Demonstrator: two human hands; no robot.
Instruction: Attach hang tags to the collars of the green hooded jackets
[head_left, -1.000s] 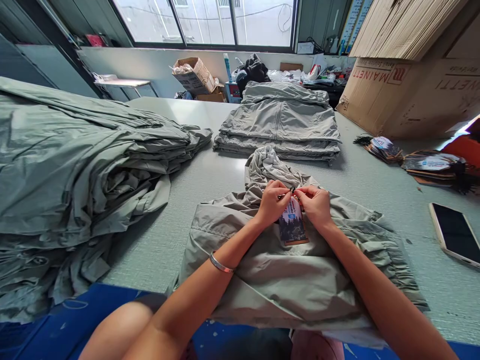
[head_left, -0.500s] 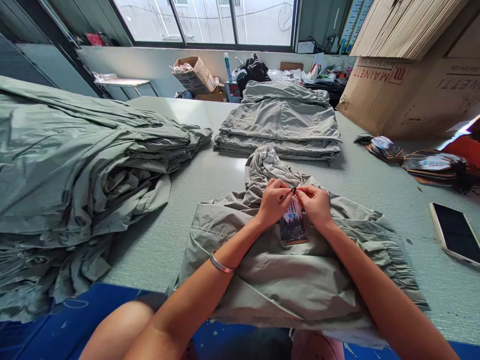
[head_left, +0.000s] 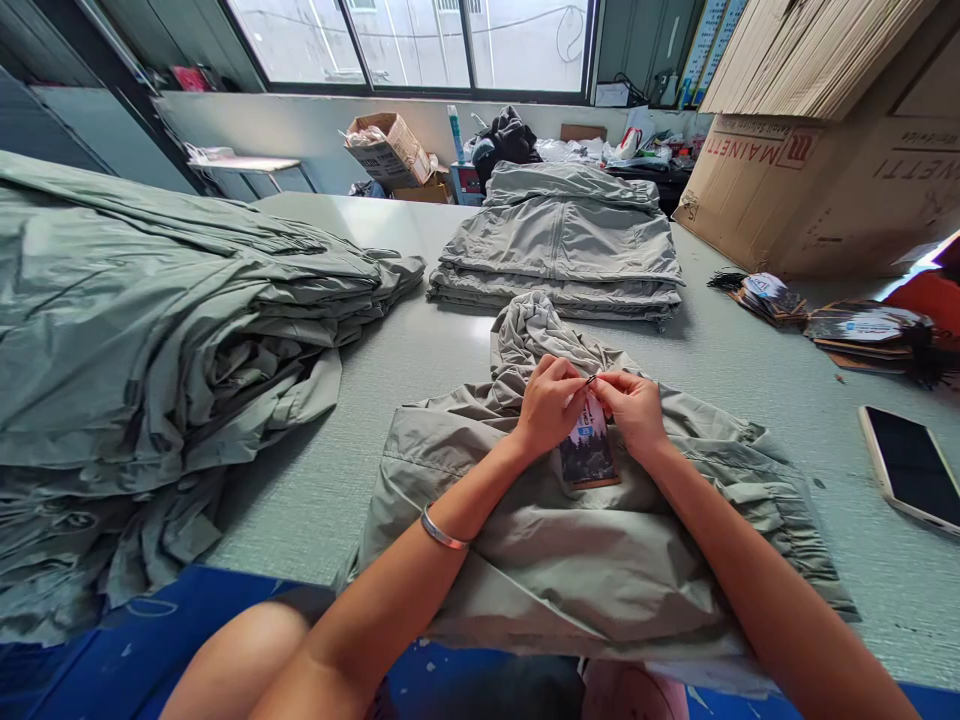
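Observation:
A grey-green hooded jacket (head_left: 600,580) lies spread in front of me, its hood bunched at the far side. Over its upper part hangs a hang tag (head_left: 589,455) with a dark forest print and a pale top. My left hand (head_left: 553,402) and my right hand (head_left: 631,408) meet just above the tag, thumbs and forefingers pinched on its small black cord (head_left: 592,379). Both hands are closed, and the fingers partly cover the tag's top. How the cord joins the jacket is hidden.
A tall heap of similar garments (head_left: 165,330) covers the left side. Folded jackets (head_left: 559,235) are stacked beyond the hood. To the right are bundles of tags (head_left: 870,328), a phone (head_left: 911,465) and a large cardboard box (head_left: 817,190).
My hands stay together above the jacket. The fingertips and cord have shifted very slightly to the right, and the black piece between the fingers shows less.

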